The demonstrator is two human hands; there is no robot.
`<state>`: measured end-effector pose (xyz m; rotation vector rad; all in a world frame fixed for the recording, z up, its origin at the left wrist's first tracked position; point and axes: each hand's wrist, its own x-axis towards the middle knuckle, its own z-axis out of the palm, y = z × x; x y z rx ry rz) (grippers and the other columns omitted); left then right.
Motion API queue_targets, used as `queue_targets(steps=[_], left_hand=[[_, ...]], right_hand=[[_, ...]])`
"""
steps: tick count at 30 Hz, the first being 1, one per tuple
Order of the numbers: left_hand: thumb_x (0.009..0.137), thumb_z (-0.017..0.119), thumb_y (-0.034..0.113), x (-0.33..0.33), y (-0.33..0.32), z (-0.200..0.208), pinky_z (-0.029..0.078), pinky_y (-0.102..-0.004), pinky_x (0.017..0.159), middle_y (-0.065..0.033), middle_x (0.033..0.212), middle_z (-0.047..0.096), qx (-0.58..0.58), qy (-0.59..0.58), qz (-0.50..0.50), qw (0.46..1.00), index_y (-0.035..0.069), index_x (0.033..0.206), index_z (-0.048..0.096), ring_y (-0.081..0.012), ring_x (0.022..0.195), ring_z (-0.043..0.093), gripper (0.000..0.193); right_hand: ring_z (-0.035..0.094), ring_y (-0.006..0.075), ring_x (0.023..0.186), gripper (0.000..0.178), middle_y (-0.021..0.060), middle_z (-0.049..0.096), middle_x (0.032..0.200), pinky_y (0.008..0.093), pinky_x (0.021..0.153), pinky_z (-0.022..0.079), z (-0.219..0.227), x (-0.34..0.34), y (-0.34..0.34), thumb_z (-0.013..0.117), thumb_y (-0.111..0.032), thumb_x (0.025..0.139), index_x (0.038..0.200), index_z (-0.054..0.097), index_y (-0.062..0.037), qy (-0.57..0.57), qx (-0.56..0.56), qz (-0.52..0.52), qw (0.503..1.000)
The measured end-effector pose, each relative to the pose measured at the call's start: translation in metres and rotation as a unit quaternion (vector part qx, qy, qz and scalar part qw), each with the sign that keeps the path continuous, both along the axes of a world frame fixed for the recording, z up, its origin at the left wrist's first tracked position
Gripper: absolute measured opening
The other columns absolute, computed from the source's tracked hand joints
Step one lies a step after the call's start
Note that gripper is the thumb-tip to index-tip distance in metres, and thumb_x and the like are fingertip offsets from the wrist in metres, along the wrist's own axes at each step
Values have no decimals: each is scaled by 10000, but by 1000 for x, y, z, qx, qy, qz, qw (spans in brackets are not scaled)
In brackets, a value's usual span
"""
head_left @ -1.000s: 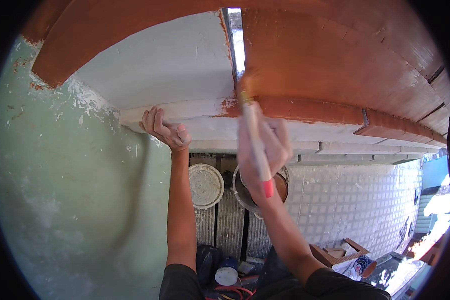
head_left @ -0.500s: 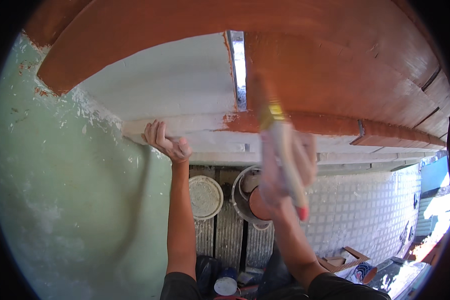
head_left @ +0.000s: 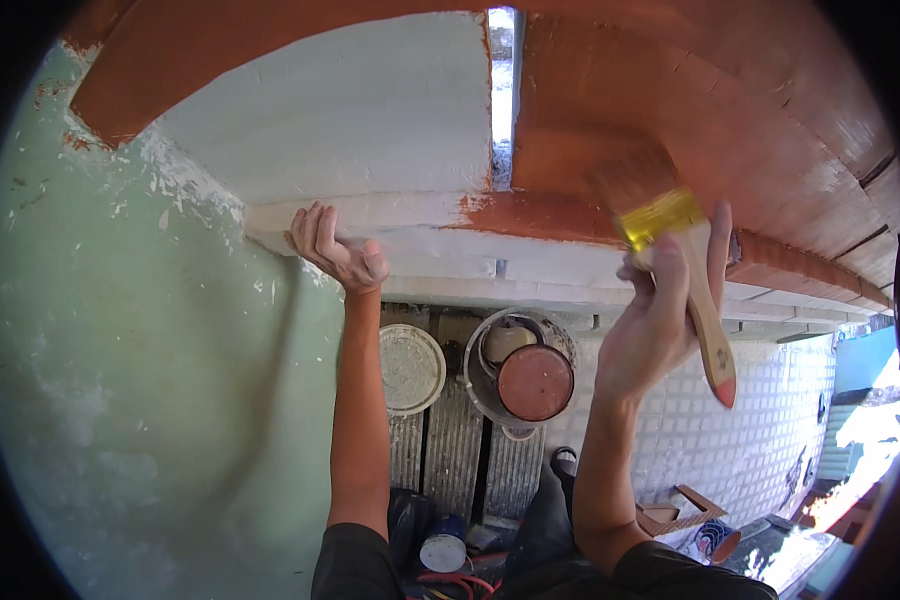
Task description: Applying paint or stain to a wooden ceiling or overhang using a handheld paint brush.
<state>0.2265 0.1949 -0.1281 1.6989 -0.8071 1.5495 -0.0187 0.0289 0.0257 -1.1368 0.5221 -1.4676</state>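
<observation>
The brush (head_left: 660, 216) is held in the right hand (head_left: 650, 325), with its handle closed between the thumb and the fingers, one of which is stretched up beside it. The bristles are blurred, and are seen against the red-brown panel (head_left: 610, 90), just above the ledge; whether the panel is touched cannot be told.

Compared with the earlier views, the brush has been carried to the right, away from the narrow gap (head_left: 502, 95) between the panels. The work is thus judged to be passing over a part that is already coated, while the white panel (head_left: 340, 120) left of the gap is left uncoated over most of its face. The red-brown coat on the ledge (head_left: 550, 220) is ended raggedly just left of the gap.

The left hand (head_left: 338, 252) is kept at the pale stretch of the ledge, near the green wall (head_left: 150, 330). Its fingers are half curled and nothing loose is seen in them; whether the ledge is gripped cannot be told.

Below, the bucket (head_left: 473, 390) and the red-brown pot (head_left: 536, 383) inside it are no longer covered by the right arm. A round, pale-crusted tub (head_left: 412, 370) is seen beside them.
</observation>
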Motion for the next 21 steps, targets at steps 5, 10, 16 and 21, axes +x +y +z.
queue_targets(steps=[5,10,16,21], left_hand=[[1016,356,599,-1,-1,1,298,-578,1073,-142,1278,524,0,-11,0,1000,53,1258,542,-367,1237,453,626],[1015,353,604,-1,1,0,299,-577,1068,-142,1283,518,2,-14,-5,1000,53,1256,544,-361,1237,446,631],[1016,347,612,-1,1,1,298,-578,1068,-144,1288,513,5,-9,-2,1000,53,1259,540,-361,1238,445,640],[1016,347,616,-1,2,-3,297,-582,1068,-143,1281,509,8,-4,-1,1000,54,1264,538,-366,1237,446,643]], right_hand=[[633,111,706,378,75,670,776,243,632,515,-32,-19,20,719,-17,895,1235,599,96,74,67,78,992],[649,111,682,213,93,698,826,230,580,527,-38,-1,34,744,-28,896,1081,653,23,79,30,20,996],[715,175,778,163,113,697,906,275,684,596,-43,28,64,699,-57,934,1056,677,50,166,39,93,981],[659,86,685,129,70,696,821,222,610,524,-35,43,64,728,-45,887,968,698,50,89,76,113,987]])
